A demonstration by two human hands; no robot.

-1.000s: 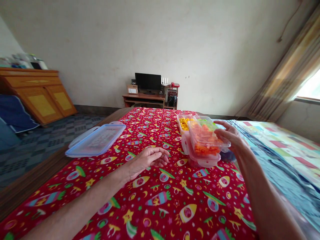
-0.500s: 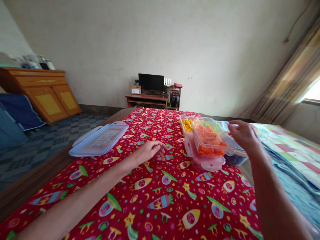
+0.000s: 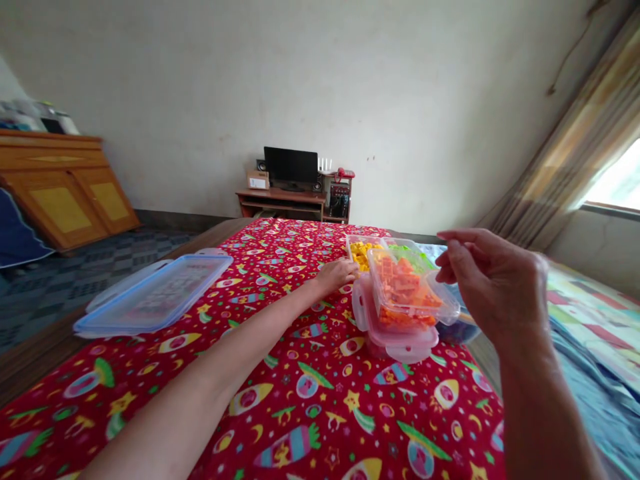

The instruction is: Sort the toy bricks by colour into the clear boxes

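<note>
My left hand (image 3: 337, 275) reaches to the near left corner of a clear container holding yellow toy bricks (image 3: 364, 255). Its fingers bend down against the box; the tips are hidden, so I cannot tell whether they grip it. My right hand (image 3: 493, 283) is raised at the right, thumb and index apart, other fingers loosely bent, nothing visible in it. Left of it, a clear container of orange bricks (image 3: 403, 287) rests on a pink-lidded box (image 3: 407, 343). Green bricks (image 3: 413, 255) lie in a container behind, and a dark-filled box (image 3: 459, 328) stands to the right.
Blue-rimmed clear lids (image 3: 160, 293) lie at the table's left edge. A red patterned cloth (image 3: 295, 347) covers the table. A desk with a monitor (image 3: 291, 168) stands by the far wall, a wooden cabinet (image 3: 65, 190) at the left, and a bed (image 3: 590, 300) at the right.
My left hand has moved forward and right, from over the cloth to the yellow-brick container. My right hand remains raised beside the boxes and now appears larger. The view has turned slightly right.
</note>
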